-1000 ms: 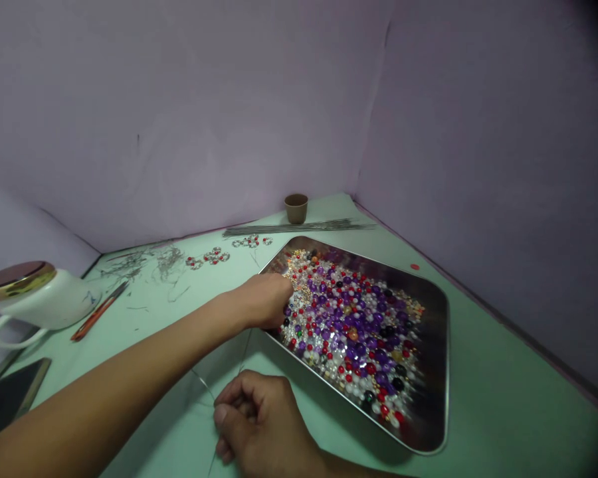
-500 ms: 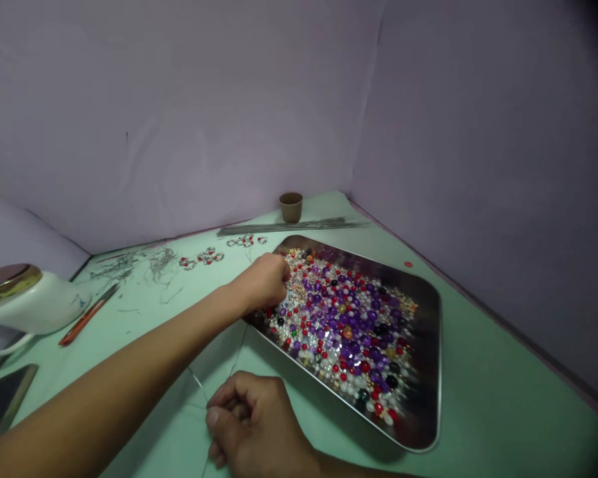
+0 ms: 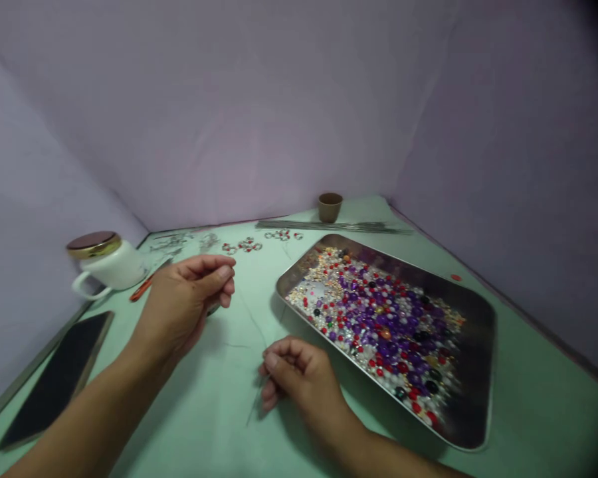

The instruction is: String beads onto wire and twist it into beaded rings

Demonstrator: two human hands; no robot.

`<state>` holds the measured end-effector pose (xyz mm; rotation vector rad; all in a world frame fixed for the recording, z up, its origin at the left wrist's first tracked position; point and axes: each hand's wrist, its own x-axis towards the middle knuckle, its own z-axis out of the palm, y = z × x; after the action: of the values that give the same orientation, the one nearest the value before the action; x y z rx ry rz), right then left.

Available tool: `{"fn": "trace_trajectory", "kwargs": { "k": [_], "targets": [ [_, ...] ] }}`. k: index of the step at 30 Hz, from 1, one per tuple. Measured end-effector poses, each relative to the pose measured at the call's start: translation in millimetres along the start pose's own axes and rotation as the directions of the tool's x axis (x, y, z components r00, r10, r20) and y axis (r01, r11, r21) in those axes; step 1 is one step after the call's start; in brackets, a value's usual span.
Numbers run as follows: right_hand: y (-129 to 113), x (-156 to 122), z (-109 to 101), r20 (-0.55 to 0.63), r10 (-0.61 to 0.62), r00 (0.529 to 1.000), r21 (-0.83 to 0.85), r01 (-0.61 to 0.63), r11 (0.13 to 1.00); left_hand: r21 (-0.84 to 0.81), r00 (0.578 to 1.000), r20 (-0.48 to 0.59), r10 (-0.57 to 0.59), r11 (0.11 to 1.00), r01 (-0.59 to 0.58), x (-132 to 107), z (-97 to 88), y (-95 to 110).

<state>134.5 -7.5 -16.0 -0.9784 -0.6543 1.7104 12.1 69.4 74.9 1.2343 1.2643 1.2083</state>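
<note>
Green tabletop (image 3: 194,415): metal tray (image 3: 476,358), wire bundle (image 3: 323,227), brown cup (image 3: 330,209), white mug (image 3: 117,267).

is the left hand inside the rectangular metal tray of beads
No, the left hand is above the pale green table, to the left of the rectangular metal tray.

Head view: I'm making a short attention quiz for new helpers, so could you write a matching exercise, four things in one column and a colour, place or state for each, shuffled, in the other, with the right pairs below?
Things
1. Right hand
2. Metal tray
3. Mug
4. Small cup

Descriptions
A. White, topped with a gold-edged lid
B. Brown, at the back by the bundle of wires
C. Holding loose beads of many colours
D. Pinching a thin wire

Right pairs: 1-D, 2-C, 3-A, 4-B
</note>
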Motion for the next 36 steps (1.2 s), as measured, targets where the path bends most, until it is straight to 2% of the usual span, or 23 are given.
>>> {"fn": "trace_trajectory", "kwargs": {
  "k": [3,6,10,14,19,25,36],
  "targets": [
    [4.4,-2.1,-1.8,0.019,-0.060,0.998,-0.026,0.060,0.998,-0.265,0.968,-0.017,-0.252,0.934,0.238,-11.2,-22.1,-22.8],
    [6.9,-6.2,-2.6,0.046,-0.088,0.995,-0.064,0.091,0.994,-0.465,0.920,0.079,-0.383,0.803,0.374,-19.1,-31.3,-40.5],
    [9.0,-9.8,-3.3,0.091,-0.110,0.990,-0.152,0.123,0.981,-0.560,0.897,0.221,-0.383,0.703,0.438,-23.9,-34.6,-56.9],
    [11.8,-9.4,-4.7,0.107,-0.098,0.989,-0.229,0.120,0.966,-0.602,0.898,0.292,-0.328,0.667,0.440,-23.4,-38.6,-63.4],
    [14.5,-9.4,-7.2,0.137,-0.101,0.985,-0.253,0.133,0.958,-0.599,0.904,0.293,-0.312,0.676,0.428,-24.2,-40.2,-61.7],
    [15.1,-9.4,-6.9,0.120,-0.101,0.988,-0.286,0.132,0.949,-0.643,0.890,0.317,-0.329,0.615,0.456,-25.1,-38.6,-66.0],
    [14.0,-8.4,-4.9,0.121,-0.103,0.987,-0.291,0.134,0.947,-0.659,0.875,0.354,-0.331,0.575,0.485,-26.0,-38.4,-65.5]
  ]
}}
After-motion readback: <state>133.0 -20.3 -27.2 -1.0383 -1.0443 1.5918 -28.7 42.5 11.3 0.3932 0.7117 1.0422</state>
